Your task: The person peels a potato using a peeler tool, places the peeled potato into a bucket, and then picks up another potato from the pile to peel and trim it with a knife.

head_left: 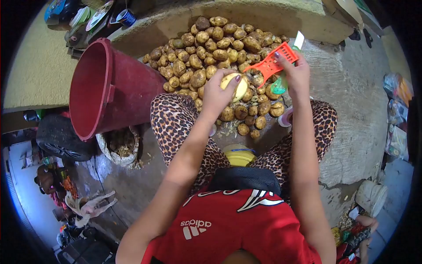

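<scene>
My left hand is closed round a pale, peeled potato, with the thumb along its upper side. In my right hand is an orange plastic peeler with a slotted handle and two prongs pointing toward the potato. The peeler and the potato are apart. A green plastic piece shows below the right fingers, and a white strip sticks up above them; I cannot tell whether they belong to the peeler. Beneath both hands spreads a large heap of brown, unpeeled potatoes, with scraps of peel on the floor.
A big red tub lies tilted at the left of the heap, and a white sack with peelings stands below it. A low wall runs behind. Further left a pale dog lies on the floor. Another person is partly visible lower right.
</scene>
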The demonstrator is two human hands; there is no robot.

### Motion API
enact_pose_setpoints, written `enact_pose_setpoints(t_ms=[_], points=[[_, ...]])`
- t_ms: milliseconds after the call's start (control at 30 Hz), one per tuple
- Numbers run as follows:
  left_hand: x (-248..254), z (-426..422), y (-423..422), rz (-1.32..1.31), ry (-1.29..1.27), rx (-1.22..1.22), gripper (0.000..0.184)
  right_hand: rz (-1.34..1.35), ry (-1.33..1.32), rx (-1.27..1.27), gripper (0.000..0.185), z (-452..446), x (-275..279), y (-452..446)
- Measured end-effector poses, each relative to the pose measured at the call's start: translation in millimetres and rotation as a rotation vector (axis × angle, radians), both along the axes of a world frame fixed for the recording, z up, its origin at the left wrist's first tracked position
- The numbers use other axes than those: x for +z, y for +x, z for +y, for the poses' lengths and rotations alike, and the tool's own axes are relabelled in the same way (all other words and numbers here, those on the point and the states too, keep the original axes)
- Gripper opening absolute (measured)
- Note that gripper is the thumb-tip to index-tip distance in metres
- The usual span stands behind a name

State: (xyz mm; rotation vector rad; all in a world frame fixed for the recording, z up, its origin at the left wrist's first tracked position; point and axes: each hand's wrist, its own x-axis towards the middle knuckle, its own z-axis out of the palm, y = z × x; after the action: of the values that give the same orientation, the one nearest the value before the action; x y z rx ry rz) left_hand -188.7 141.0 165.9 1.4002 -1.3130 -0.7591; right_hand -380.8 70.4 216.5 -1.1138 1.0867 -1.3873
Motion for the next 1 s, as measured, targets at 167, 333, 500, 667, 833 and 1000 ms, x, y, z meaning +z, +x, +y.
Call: enact_pose_setpoints(t_ms=[167, 333, 500, 667, 833, 1000], points=[[22, 7, 2, -0.572, -0.315, 0.038, 0.028, 0.254, -0.129, -0.014, 0.019, 6, 2, 2], [13, -3, 8, -0.207, -0.188, 0.214, 0.030, -0.175, -0.030, 0.052, 0.019, 6, 10, 1], [-5, -9, 8, 0.203, -0.113, 0.170, 0.030, -0.084, 0.055, 0.177, 0.022, 15, 5, 19], [-10, -13, 5, 0.554, 0.013, 0.125, 0.030, 0.341, 0.007, 0.337, 0.020, 19, -3, 22], [8, -8, 8, 1.272, 0.423, -0.062, 0.041, 0.023, 0.095, 0.162, 0.026, 11, 4, 10], [12, 2, 6, 1.234, 0.622, -0.211, 0.048, -0.496, 0.245, -0.028, 0.018, -6, -7, 3]])
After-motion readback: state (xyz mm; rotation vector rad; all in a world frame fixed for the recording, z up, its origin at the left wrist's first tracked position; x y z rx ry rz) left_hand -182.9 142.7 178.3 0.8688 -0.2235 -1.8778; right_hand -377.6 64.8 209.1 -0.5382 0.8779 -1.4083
